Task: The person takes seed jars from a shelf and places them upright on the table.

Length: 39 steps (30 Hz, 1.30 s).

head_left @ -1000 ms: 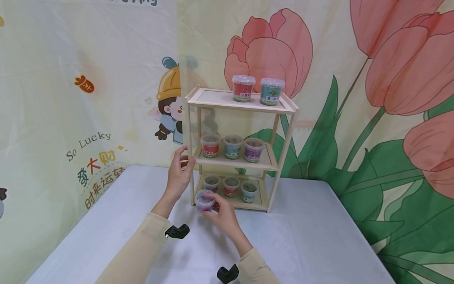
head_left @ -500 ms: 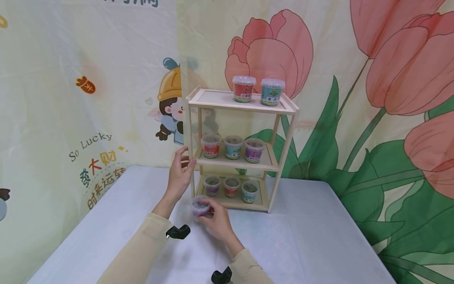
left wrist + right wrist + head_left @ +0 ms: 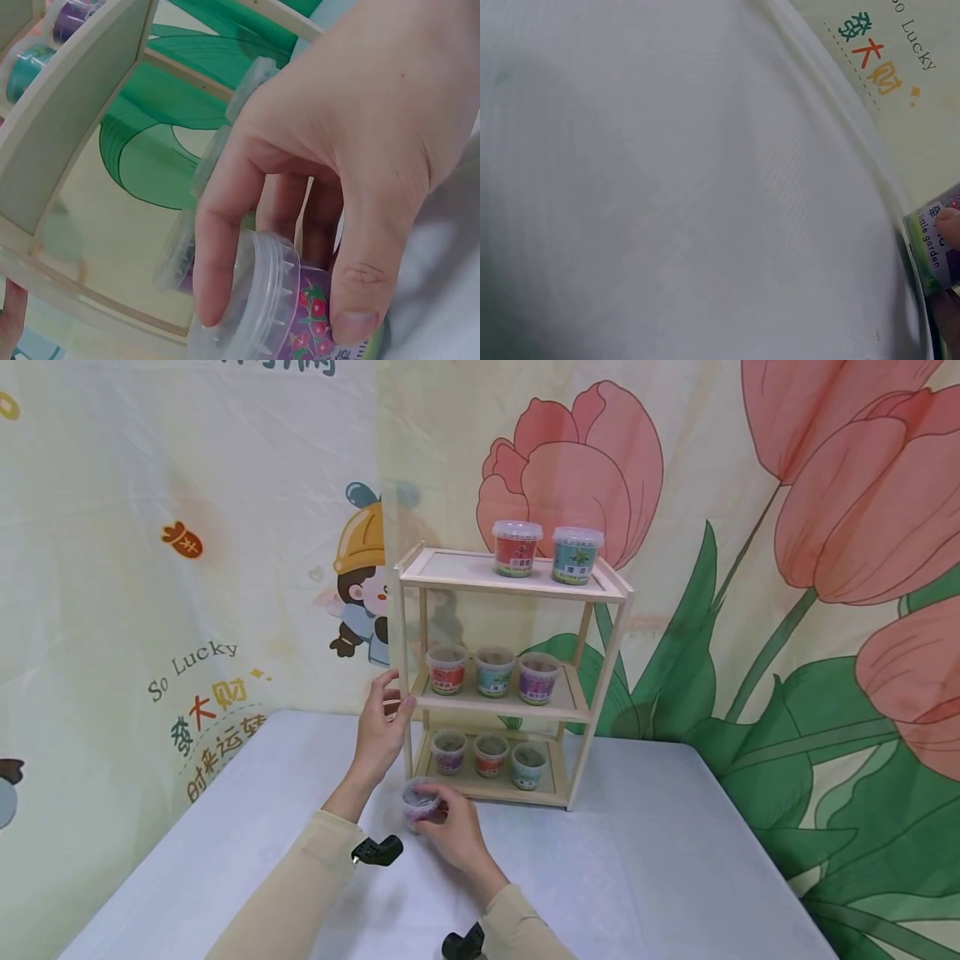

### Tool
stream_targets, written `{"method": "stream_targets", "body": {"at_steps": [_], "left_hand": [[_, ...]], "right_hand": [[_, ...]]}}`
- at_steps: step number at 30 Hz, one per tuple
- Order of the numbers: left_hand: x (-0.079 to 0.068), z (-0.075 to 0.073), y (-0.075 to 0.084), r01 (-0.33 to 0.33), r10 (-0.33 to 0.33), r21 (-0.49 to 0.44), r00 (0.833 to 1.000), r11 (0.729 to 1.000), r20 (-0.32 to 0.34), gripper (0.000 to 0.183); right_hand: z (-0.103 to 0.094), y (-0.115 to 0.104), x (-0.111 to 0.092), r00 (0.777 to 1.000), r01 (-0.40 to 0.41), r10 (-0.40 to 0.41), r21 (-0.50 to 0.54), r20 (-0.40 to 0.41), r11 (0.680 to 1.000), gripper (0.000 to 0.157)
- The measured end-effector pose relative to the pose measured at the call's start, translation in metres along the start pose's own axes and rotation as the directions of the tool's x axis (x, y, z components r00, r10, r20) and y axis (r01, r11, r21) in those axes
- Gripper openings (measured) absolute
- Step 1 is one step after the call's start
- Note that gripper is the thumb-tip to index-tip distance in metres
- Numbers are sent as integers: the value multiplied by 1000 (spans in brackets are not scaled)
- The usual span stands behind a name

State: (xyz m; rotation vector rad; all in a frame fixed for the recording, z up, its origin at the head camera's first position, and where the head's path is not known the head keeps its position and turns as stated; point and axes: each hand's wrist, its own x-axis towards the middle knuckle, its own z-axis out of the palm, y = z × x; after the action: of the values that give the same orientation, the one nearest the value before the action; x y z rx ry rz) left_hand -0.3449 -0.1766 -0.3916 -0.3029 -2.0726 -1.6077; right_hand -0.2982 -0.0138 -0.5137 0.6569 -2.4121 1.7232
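Note:
My right hand (image 3: 459, 835) pinches a small clear-lidded plastic cup (image 3: 420, 803) with a purple label, thumb on one side and fingers on the lid rim. It is in front of the wooden rack's lower left corner; whether its base touches the cloth I cannot tell. The left wrist view shows this cup (image 3: 311, 311) closely, with berries printed on its label. My left hand (image 3: 381, 727) grips the left post of the three-tier rack (image 3: 517, 706) near the middle shelf. At the right wrist view's edge, a thumb presses the cup (image 3: 930, 244).
A red cup (image 3: 516, 550) and a teal cup (image 3: 576, 557) stand on the top shelf. Red, teal and purple cups line each of the two lower shelves. White cloth (image 3: 637, 860) covers the table, and a printed curtain (image 3: 262, 527) hangs close behind.
My right hand has moved the purple cup left and nearer to me, away from the bottom shelf's front edge. The left hand stays at the post.

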Motion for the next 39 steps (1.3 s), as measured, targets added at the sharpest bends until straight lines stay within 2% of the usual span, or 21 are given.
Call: {"method": "stream_targets", "body": {"at_steps": [11, 17, 25, 31, 36, 39], "left_hand": [[0, 0, 1, 8, -8, -8, 1000, 1000, 4, 54], [1, 1, -1, 3, -3, -4, 1000, 1000, 1, 54], [2, 0, -2, 5, -5, -26, 1000, 1000, -12, 52], [2, 0, -3, 7, -7, -31, 1000, 1000, 1, 53], [1, -1, -2, 11, -11, -23, 1000, 1000, 7, 54], [2, -1, -1, 11, -11, -25, 1000, 1000, 4, 53]], "right_hand": [[0, 4, 0, 1000, -2, 2, -17, 22, 1000, 50], [-11, 1, 0, 995, -12, 16, -40, 102, 999, 53], [-28, -9, 4, 968, 58, -23, -134, 250, 989, 62], [-51, -21, 8, 943, 113, -47, -184, 329, 976, 70], [-82, -47, 10, 937, 118, -62, -146, 344, 982, 62], [-101, -67, 15, 936, 154, -98, -143, 338, 978, 57]]}}
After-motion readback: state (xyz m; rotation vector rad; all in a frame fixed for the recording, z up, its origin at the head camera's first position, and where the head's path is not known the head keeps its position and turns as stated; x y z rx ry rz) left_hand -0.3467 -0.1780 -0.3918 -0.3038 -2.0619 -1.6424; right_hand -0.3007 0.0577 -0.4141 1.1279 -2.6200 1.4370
